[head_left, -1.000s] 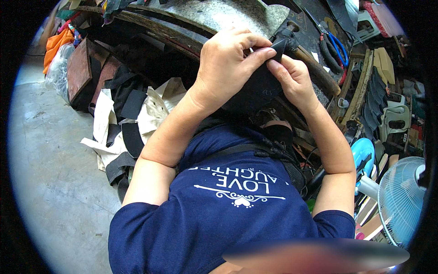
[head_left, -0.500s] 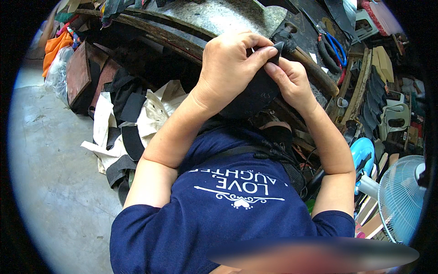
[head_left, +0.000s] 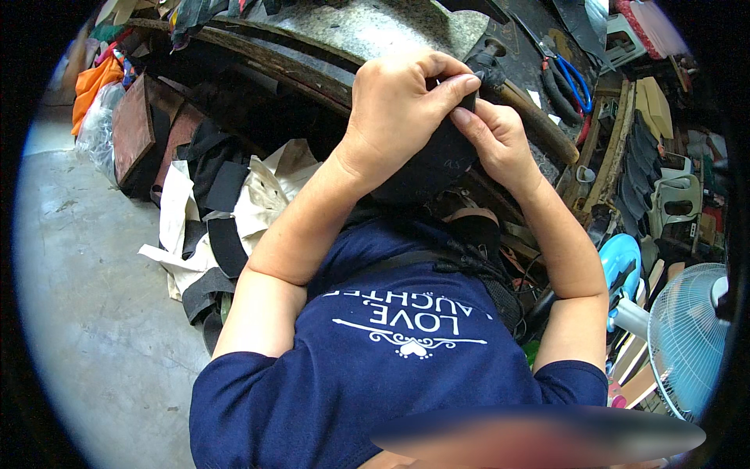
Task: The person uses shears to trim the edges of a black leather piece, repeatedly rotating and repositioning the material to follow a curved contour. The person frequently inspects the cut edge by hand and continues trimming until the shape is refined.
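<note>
A black piece of flat material [head_left: 426, 172], cloth or leather, hangs from my hands at the edge of the workbench. My left hand [head_left: 402, 109] is closed, pinching its upper edge between thumb and forefinger. Right beside it, my right hand [head_left: 500, 141] also pinches that edge, thumb on the near side. The fingertips of both hands nearly meet, and the left hand covers part of the piece. Just beyond my right hand, a hammer [head_left: 535, 117] with a wooden handle lies on the bench.
Blue-handled scissors [head_left: 576, 84] lie behind the hammer, near a stone slab [head_left: 336, 31] on the bench. Black and cream scraps [head_left: 262, 195] are heaped at left beside a brown board [head_left: 134, 129]. A fan [head_left: 687, 336] stands at lower right, below green plastic chairs [head_left: 676, 199].
The pointed black corner that stuck up past my left thumb is now mostly hidden by my fingers. My left hand has shifted slightly; both hands keep their pinch.
</note>
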A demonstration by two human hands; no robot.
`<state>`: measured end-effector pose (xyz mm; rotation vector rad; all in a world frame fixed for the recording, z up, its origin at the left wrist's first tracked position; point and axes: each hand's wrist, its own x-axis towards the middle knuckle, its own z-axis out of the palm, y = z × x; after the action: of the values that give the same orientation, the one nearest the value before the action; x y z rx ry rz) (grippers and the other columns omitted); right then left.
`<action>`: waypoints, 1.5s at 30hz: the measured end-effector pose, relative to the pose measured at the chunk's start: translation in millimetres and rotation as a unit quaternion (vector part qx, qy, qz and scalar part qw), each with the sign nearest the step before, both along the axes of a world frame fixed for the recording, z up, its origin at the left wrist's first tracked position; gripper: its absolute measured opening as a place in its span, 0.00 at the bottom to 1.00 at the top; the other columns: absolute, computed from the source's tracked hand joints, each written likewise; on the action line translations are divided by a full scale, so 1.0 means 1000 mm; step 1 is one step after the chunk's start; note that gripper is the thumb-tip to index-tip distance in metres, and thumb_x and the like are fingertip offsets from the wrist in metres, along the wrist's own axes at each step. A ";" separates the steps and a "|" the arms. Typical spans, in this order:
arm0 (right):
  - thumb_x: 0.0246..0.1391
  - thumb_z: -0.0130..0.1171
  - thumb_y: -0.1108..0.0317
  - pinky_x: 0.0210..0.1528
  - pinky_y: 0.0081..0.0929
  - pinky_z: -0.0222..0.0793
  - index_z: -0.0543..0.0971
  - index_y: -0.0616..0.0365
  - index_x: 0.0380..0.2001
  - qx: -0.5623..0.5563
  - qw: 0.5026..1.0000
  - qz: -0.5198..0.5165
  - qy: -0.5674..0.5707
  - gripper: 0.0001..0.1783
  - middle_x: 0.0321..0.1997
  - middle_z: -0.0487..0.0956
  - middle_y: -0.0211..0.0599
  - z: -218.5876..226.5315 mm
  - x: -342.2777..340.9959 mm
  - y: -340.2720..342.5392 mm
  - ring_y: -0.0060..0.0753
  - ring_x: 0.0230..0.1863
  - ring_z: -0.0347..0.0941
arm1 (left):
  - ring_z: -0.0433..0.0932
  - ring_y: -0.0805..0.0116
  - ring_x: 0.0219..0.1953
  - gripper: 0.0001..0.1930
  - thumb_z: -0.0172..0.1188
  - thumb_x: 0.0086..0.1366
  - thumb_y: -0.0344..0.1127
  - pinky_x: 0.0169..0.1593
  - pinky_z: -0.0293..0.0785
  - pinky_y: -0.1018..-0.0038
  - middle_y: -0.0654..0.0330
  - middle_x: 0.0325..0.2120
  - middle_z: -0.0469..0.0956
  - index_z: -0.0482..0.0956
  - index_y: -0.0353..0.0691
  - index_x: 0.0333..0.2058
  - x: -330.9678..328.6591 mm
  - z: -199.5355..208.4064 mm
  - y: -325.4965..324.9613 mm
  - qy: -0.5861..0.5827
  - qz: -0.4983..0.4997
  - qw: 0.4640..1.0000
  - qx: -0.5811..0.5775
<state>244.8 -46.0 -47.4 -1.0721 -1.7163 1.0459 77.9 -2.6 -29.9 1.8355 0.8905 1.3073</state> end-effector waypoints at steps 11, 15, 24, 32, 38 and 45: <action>0.65 0.53 0.63 0.16 0.17 0.64 0.79 0.62 0.33 0.023 1.000 -0.001 0.001 0.14 0.16 0.73 0.24 -0.005 0.001 0.001 0.15 0.15 0.68 | 0.80 0.70 0.22 0.10 0.63 0.54 0.36 0.30 0.76 0.77 0.54 0.21 0.82 0.84 0.34 0.29 0.011 -0.002 0.011 -0.033 -0.009 0.999 -0.040; 0.65 0.53 0.63 0.19 0.17 0.64 0.80 0.62 0.32 0.014 1.000 0.001 -0.026 0.14 0.16 0.73 0.23 -0.002 0.001 0.002 0.14 0.17 0.69 | 0.79 0.74 0.24 0.11 0.63 0.55 0.36 0.32 0.76 0.77 0.56 0.21 0.81 0.84 0.33 0.29 0.013 -0.003 0.015 -0.070 -0.043 0.994 -0.066; 0.66 0.51 0.61 0.36 0.15 0.67 0.77 0.64 0.37 -0.129 0.973 -0.037 0.189 0.15 0.33 0.77 0.23 0.002 0.006 -0.002 0.13 0.32 0.70 | 0.76 0.76 0.32 0.15 0.59 0.66 0.40 0.39 0.74 0.77 0.59 0.29 0.79 0.78 0.30 0.42 -0.040 -0.013 -0.013 -0.062 -0.088 0.979 -0.174; 0.50 0.64 0.53 0.48 0.35 0.70 0.77 0.53 0.49 0.260 0.837 -0.159 -0.454 0.25 0.41 0.78 0.38 0.050 0.046 -0.001 0.43 0.42 0.75 | 0.76 0.79 0.30 0.15 0.59 0.65 0.36 0.36 0.73 0.81 0.63 0.30 0.80 0.79 0.28 0.41 -0.067 -0.029 -0.012 0.004 -0.077 0.956 -0.283; 0.52 0.62 0.57 0.51 0.39 0.68 0.76 0.53 0.49 0.122 0.806 -0.211 -0.539 0.22 0.42 0.76 0.37 0.029 0.081 -0.005 0.47 0.45 0.73 | 0.78 0.79 0.29 0.13 0.58 0.65 0.35 0.35 0.74 0.82 0.62 0.30 0.81 0.78 0.30 0.42 -0.072 -0.033 -0.002 -0.082 -0.100 0.911 -0.391; 0.65 0.52 0.61 0.29 0.12 0.68 0.74 0.52 0.58 0.087 0.976 -0.190 -0.066 0.20 0.32 0.78 0.27 0.056 0.043 -0.003 0.12 0.29 0.70 | 0.78 0.79 0.27 0.12 0.57 0.65 0.34 0.34 0.75 0.82 0.62 0.29 0.81 0.78 0.30 0.41 -0.070 -0.030 0.000 -0.090 -0.111 0.903 -0.405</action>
<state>287.5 -49.3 8.4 -1.3127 -1.5866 0.5843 7.7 -3.1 -59.8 1.0963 0.9050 0.7632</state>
